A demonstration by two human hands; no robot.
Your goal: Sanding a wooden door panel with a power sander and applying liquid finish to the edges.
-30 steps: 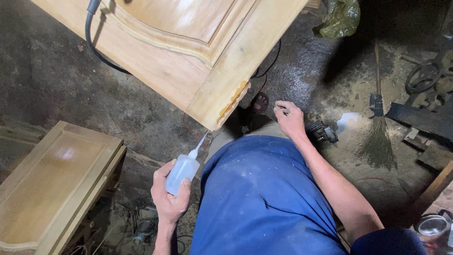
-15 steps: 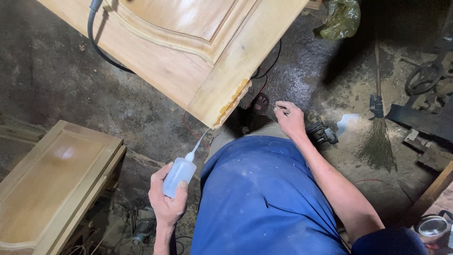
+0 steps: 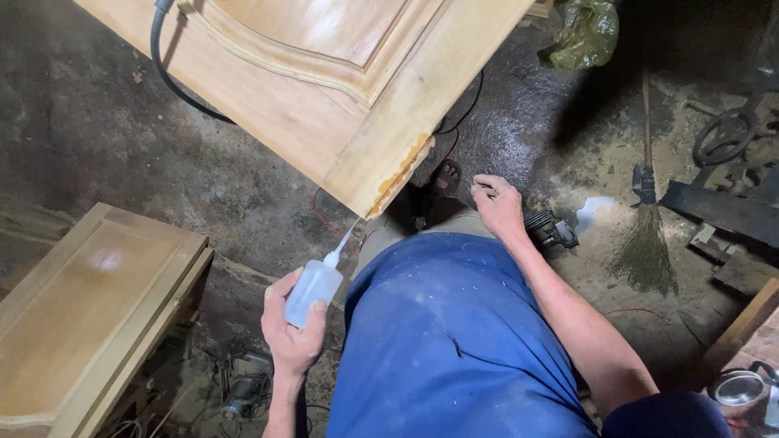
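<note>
STEP: glue is judged as being applied at the door panel [image 3: 324,105] corner, upper centre; steady nozzle aim is called for | LEFT: left hand [image 3: 292,337] clenched round squeeze bottle [image 3: 315,288], lower centre-left, contents pale, level unclear | RIGHT: right hand [image 3: 499,207] rested on knee, centre, fingers loosely curled, nothing seen grasped | FAR RIGHT: metal pot [image 3: 738,388], contents unclear.

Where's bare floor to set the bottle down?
Bare patch of floor: between the raised wooden door panel and the second panel lower left. Crowded: cables under the left hand holding the squeeze bottle; broom and scrap on the right.
</note>
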